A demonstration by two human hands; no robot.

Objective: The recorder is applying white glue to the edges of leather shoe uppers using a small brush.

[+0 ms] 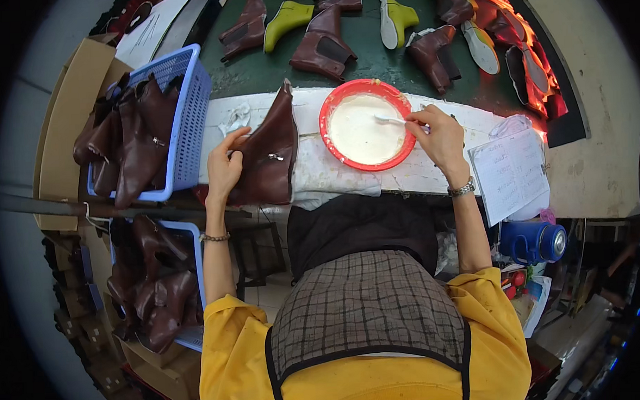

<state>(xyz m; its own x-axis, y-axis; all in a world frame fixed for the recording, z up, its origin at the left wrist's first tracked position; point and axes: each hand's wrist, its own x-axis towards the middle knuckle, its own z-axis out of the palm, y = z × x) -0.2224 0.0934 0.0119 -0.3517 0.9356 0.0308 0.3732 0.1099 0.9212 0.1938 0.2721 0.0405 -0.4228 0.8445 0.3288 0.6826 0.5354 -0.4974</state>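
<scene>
A dark brown leather boot upper [270,173] with a small metal zip pull lies on the white bench board. At its left edge rests my left hand [224,168], fingers bent and apart; whether it touches the leather is hard to tell. My right hand [439,139] pinches a small white brush [400,119], its head over the white paste [363,131] in a red bowl [326,138]. The bowl stands right of the upper, its rim smeared with paste. Between them lies a stained whitish cloth [333,175].
Blue plastic baskets [191,134] of brown uppers [138,129] stand at the left, one lower down. Brown boots [323,45] and lime-green boots [289,21] lie on the dark green surface beyond, some under an orange glow. A written sheet [509,169] and blue flask [526,241] are at right.
</scene>
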